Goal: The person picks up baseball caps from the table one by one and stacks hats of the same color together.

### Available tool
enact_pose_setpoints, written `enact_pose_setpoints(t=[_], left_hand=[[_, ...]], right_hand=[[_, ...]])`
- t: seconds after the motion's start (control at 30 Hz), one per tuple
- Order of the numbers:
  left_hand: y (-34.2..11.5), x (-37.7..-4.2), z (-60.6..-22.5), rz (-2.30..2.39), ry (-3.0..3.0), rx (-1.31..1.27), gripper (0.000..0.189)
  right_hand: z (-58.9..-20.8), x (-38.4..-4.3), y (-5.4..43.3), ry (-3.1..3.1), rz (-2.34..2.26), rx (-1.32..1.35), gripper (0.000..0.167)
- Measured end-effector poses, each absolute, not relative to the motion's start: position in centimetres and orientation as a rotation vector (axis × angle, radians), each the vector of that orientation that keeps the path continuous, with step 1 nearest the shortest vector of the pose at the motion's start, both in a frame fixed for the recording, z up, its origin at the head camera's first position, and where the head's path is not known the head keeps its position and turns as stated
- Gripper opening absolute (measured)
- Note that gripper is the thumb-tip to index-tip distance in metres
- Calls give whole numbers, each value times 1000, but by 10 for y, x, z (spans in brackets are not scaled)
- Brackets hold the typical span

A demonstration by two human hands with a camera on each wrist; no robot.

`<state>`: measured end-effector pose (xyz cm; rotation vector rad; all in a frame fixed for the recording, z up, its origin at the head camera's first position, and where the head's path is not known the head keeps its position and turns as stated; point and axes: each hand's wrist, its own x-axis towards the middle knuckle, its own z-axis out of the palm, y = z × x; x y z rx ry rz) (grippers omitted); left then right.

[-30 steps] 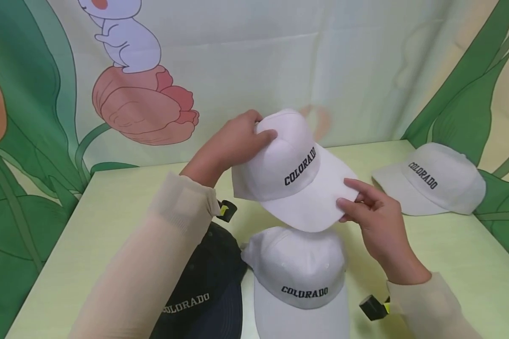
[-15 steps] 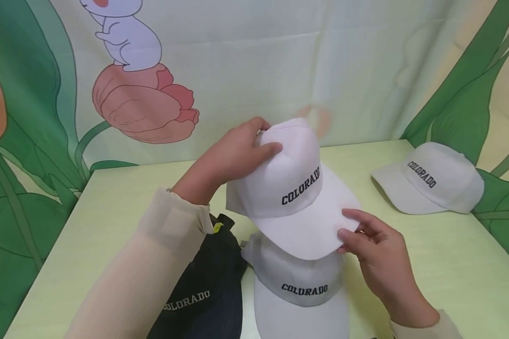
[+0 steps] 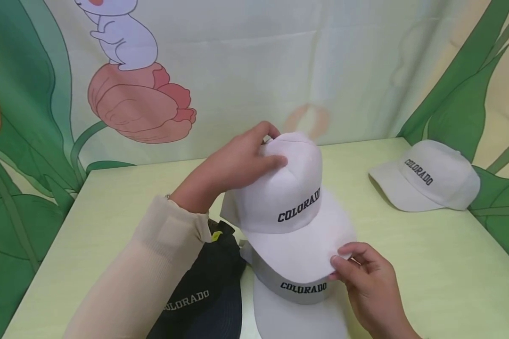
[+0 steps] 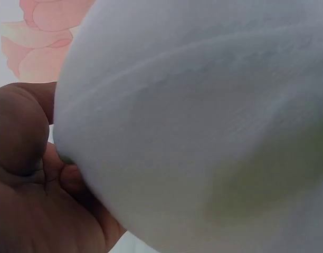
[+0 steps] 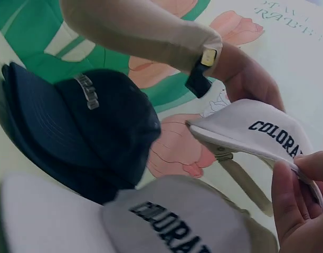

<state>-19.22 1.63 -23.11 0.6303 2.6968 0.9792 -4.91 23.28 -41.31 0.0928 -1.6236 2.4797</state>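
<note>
A white baseball cap (image 3: 299, 181) with black COLORADO lettering is held tilted, its brim toward the front right. My left hand (image 3: 242, 165) grips the back of its crown, the thumb on top. At the brim's right edge, my right hand (image 3: 371, 287) pinches the cloth between thumb and fingers. Directly underneath sits a second white COLORADO cap (image 3: 299, 315), its crown mostly covered by the held one. In the right wrist view a gap shows between the two caps. The left wrist view shows the held cap's pale crown (image 4: 193, 116) close up.
Left of the white caps lie navy COLORADO caps (image 5: 106, 121), stacked with more than one brim showing. Another white cap (image 3: 430, 176) rests at the table's (image 3: 441, 254) back right. A printed curtain (image 3: 246, 70) hangs behind the table's far edge.
Both hands have lowered the held white cap toward the front, so that it now overlaps most of the lower white cap's crown in the head view. The other caps have stayed put.
</note>
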Motion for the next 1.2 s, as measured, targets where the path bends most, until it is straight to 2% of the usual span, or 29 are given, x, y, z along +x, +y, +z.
enact_pose_setpoints(t=[0.5, 0.8, 1.2], left_hand=[[28, -180, -233, 988, 2598, 778, 34], [36, -180, -242, 878, 2577, 842, 36], [44, -178, -257, 798, 2533, 881, 34]], right_hand=[[-436, -18, 209, -1193, 2455, 91, 33], [-443, 1, 198, -1384, 2395, 127, 31], [-443, 22, 196, -1835, 2215, -255, 26]])
